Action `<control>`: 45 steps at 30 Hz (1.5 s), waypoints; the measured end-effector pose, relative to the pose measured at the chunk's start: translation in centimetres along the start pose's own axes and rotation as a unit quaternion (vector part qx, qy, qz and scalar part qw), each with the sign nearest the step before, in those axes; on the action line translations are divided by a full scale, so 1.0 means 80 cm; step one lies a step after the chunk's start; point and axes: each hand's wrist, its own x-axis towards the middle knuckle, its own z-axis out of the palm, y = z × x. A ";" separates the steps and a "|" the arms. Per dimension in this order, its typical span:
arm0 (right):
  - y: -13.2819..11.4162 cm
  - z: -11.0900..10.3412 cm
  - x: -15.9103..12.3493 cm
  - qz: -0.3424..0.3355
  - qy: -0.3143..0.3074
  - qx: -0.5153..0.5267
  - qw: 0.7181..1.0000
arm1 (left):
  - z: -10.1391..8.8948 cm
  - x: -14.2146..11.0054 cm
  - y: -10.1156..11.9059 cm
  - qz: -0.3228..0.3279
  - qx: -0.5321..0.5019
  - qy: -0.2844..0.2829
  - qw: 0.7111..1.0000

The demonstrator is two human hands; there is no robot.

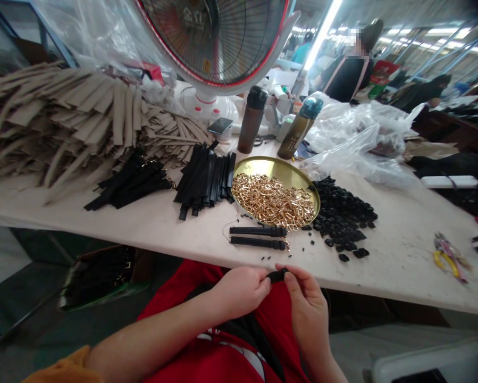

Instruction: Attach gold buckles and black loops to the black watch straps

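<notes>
Between my two hands, just off the table's front edge, is a black strap (pixel 276 275). My left hand (pixel 244 290) is closed round one part of it, and my right hand (pixel 307 298) pinches the other end with thumb and fingers. Two black straps with gold buckles (pixel 258 243) lie side by side on the table in front of my hands. Behind them stands a round gold tray (pixel 276 164) heaped with small gold buckles (pixel 274 199). A pile of small black loops (pixel 340 210) spreads to its right, and a stack of black straps (pixel 207 178) lies to its left.
Bundled straps with gold buckles (pixel 133 181) and a large heap of beige strips (pixel 63 117) fill the left side. A fan (pixel 215 37) and two bottles (pixel 252 119) stand behind. Yellow-handled pliers (pixel 446 258) lie at right. Another person (pixel 348 74) is farther back.
</notes>
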 end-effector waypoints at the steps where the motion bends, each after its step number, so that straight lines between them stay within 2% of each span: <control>1: 0.002 -0.003 0.000 -0.017 -0.002 -0.018 1.000 | -0.002 0.001 0.001 0.011 0.011 -0.006 1.000; 4: 0.006 -0.008 0.002 -0.013 -0.027 -0.013 0.999 | -0.007 0.001 0.004 0.038 0.034 -0.015 0.999; 9: 0.011 -0.011 0.007 0.020 -0.068 0.004 0.997 | -0.010 0.002 0.001 0.020 0.104 -0.015 0.994; 14: 0.018 -0.020 0.015 0.143 -0.104 0.078 0.981 | -0.009 0.005 -0.003 0.035 0.109 -0.043 0.993; 18: 0.020 -0.021 0.017 0.186 -0.096 0.156 0.965 | -0.001 0.008 -0.004 0.025 0.081 -0.041 0.996; 20: 0.018 -0.019 0.016 0.177 -0.093 0.127 0.972 | 0.003 0.009 -0.006 0.027 0.077 -0.040 0.996; 23: 0.014 -0.017 0.013 0.083 -0.100 0.042 0.991 | 0.007 0.011 -0.008 0.037 0.091 -0.041 0.994; 25: 0.013 -0.016 0.013 0.040 -0.114 0.019 0.993 | 0.008 0.014 -0.008 0.048 0.078 -0.042 0.995; 26: 0.013 -0.016 0.015 0.047 -0.122 0.026 0.991 | 0.009 0.016 -0.008 0.051 0.062 -0.041 0.996; 29: 0.016 -0.020 0.021 0.127 -0.139 0.080 0.979 | 0.009 0.020 -0.004 0.038 0.007 -0.047 0.998; 32: 0.019 -0.029 0.028 0.168 -0.132 0.110 0.971 | 0.003 0.019 -0.005 0.023 -0.016 -0.094 0.995; 35: 0.024 -0.032 0.032 0.172 -0.106 0.135 0.970 | -0.002 0.017 -0.008 0.013 0.000 -0.097 0.995; 38: 0.031 -0.023 0.031 0.180 -0.095 0.190 0.960 | -0.003 0.020 -0.007 0.010 0.009 -0.071 0.997; 40: 0.035 -0.014 0.028 0.191 -0.103 0.218 0.951 | -0.002 0.024 -0.005 0.011 -0.002 -0.079 0.997; 45: 0.035 -0.002 0.028 0.194 -0.111 0.203 0.953 | 0.003 0.032 -0.005 -0.031 -0.054 -0.080 0.995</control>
